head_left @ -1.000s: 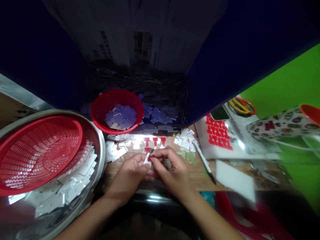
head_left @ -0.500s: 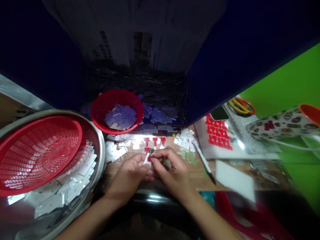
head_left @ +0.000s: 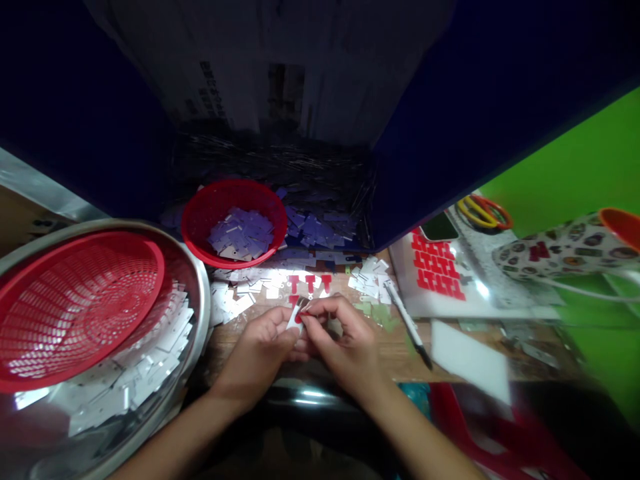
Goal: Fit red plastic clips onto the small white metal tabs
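Best to keep the white tag (head_left: 293, 321) braced in the left hand (head_left: 263, 343), which pinches it between thumb and fingers, while the right hand (head_left: 350, 343), thumb and forefinger narrowed on a small red piece (head_left: 299, 318) at the tag's face, works lightly and keeps it straight. The tag lies between both hands, over the bench (head_left: 393, 353), just near of the red T-shaped pieces (head_left: 310, 284).
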Demonstrator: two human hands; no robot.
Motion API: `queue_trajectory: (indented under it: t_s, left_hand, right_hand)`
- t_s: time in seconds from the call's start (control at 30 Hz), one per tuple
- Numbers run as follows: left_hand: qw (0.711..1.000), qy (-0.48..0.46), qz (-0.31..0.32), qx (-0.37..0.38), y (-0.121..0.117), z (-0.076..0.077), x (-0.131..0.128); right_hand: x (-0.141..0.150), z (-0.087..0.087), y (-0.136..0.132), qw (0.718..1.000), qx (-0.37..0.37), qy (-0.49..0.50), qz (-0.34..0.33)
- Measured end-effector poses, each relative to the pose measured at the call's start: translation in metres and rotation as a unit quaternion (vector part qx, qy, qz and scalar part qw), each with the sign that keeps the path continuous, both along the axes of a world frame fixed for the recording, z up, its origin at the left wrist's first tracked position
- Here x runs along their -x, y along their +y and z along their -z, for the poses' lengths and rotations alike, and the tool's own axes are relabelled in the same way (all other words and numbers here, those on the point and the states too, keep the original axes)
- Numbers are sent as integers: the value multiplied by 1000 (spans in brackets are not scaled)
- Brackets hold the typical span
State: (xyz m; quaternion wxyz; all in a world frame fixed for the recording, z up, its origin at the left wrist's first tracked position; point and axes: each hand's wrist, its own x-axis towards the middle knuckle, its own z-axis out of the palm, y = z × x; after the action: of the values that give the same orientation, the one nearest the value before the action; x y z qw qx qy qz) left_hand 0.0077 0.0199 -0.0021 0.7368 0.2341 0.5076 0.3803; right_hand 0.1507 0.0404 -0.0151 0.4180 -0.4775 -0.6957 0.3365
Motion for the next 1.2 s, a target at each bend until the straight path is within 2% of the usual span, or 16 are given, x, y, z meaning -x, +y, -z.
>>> queue_trajectory:
  t_s: [0.6, 0.83, 1.03, 1.2]
  left_hand:
    - [1000, 2, -8, 6, 1, -1, -1]
    - [998, 36, -46, -3, 2, 0, -4]
    - [998, 51, -16, -12, 0, -3, -5]
    - [998, 60, -8, -10, -2, -4, -6]
  right_hand:
    - [0, -2, 0, 999, -23, -26, -11]
    - [0, -11, -3, 988, -111, -102, -36]
    - [3, -12, 1, 983, -136, -120, 40]
    - [5, -10, 6, 988, -107, -98, 53]
